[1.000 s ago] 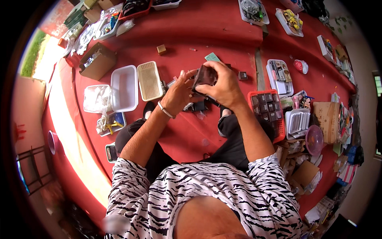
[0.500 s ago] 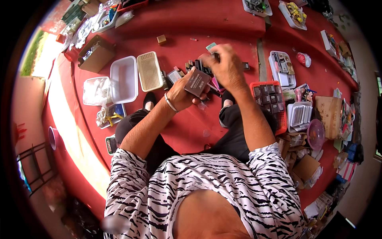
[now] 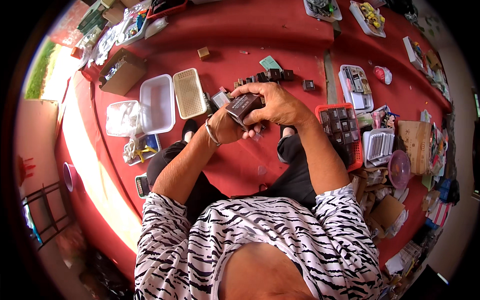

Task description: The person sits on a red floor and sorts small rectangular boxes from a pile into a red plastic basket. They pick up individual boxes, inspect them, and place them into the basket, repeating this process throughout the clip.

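A small dark brown box (image 3: 243, 106) with pale print is held between my two hands, above the red floor covering. My left hand (image 3: 225, 126) supports it from beneath and from the left, fingers curled under it. Over its right side and far edge, the thumb and fingers of my right hand (image 3: 277, 105) are closed. Just beyond my hands lie several small dark boxes (image 3: 273, 74) and sticks in a loose row, partly hidden by my right hand. A light green card (image 3: 270, 63) rests behind them.
To the left stand a cream woven basket (image 3: 190, 93), a white tub (image 3: 157, 104) and a cardboard box (image 3: 122, 71). At right sit a red basket (image 3: 340, 125) of dark boxes, a white tray (image 3: 356, 87) and a pink bowl (image 3: 399, 169). One dark box (image 3: 308, 85) lies apart.
My right hand has come down from above the row of small boxes and now grips the brown box. The box has turned and tilted in my left hand.
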Demonstrator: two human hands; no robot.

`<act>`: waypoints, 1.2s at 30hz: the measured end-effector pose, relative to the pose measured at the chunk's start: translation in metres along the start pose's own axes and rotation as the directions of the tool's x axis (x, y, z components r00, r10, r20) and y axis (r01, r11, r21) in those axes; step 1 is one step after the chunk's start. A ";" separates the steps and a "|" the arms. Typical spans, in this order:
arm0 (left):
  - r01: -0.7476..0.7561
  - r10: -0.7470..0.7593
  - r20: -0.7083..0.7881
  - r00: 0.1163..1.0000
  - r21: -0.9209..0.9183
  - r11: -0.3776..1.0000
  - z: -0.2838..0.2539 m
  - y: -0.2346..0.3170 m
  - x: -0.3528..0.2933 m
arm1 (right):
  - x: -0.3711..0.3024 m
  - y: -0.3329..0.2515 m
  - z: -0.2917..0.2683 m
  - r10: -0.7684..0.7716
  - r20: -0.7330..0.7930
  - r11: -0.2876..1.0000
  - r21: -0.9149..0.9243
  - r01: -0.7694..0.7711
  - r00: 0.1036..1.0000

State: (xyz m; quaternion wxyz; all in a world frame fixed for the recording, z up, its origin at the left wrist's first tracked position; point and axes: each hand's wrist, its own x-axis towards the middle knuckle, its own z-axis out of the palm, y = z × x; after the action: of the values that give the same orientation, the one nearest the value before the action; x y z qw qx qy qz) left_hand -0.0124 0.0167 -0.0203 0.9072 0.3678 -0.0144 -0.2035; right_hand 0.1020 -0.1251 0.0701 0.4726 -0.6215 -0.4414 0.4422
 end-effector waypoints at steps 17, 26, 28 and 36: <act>-0.377 0.477 -0.643 0.600 0.298 0.877 0.054 0.030 0.016 | 0.018 0.030 0.038 0.161 -0.379 0.930 0.368 -0.011 0.911; -0.397 0.579 -0.499 0.645 0.428 0.812 0.033 0.015 0.016 | 0.000 0.022 -0.013 0.256 -0.212 0.357 0.927 0.112 0.943; -0.360 0.581 -0.443 0.683 0.488 0.795 0.034 0.020 0.015 | 0.005 0.022 -0.009 0.398 -0.311 0.422 0.897 0.129 0.863; -0.171 0.720 -0.174 0.671 0.909 0.379 0.039 0.010 0.022 | 0.016 0.042 0.017 -0.301 -0.639 0.936 -0.339 0.092 0.708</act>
State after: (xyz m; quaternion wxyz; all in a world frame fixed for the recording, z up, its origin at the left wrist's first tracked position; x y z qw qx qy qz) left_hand 0.0047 -0.0107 0.0122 0.5933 0.7747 0.0468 0.2135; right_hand 0.0944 -0.1131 0.0245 0.5524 -0.7494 -0.3596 0.0621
